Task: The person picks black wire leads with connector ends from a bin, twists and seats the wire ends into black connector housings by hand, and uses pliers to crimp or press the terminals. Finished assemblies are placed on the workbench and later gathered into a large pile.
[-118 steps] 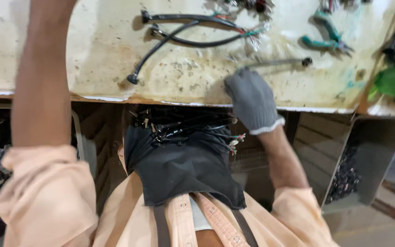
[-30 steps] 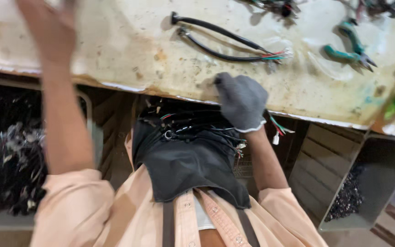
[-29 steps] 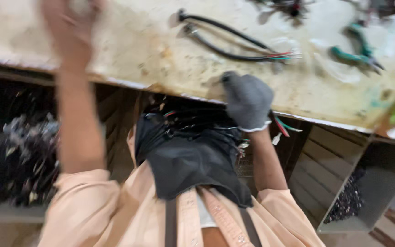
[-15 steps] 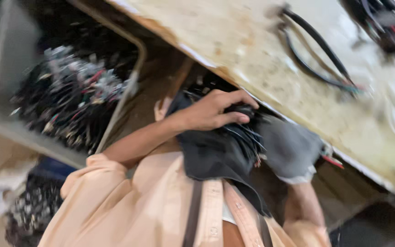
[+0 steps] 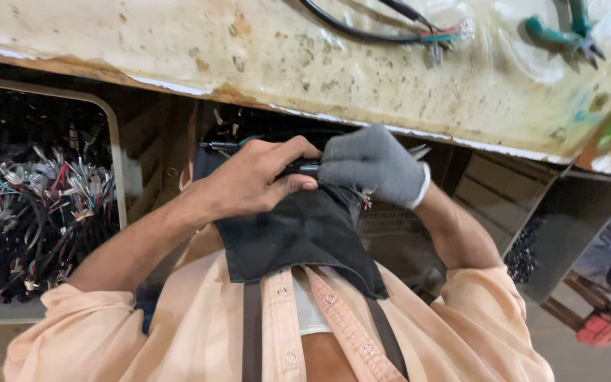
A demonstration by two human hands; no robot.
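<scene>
Grey-gloved right hand [image 5: 375, 164] & bare left hand [image 5: 259, 185] meet below bench edge [image 5: 362, 127], both closed round same black cable [image 5: 304, 168]. Cable spans between fists, over black apron [image 5: 298, 240]. Step, prob: sorting one cable out of lap bundle. Next move needs firm pinch, steady pull. Wire bin [image 5: 37, 205] to left; pliers [image 5: 563, 32] on bench, untouched.

Left hand [image 5: 259, 180] now meets gloved hand [image 5: 376, 164].
</scene>
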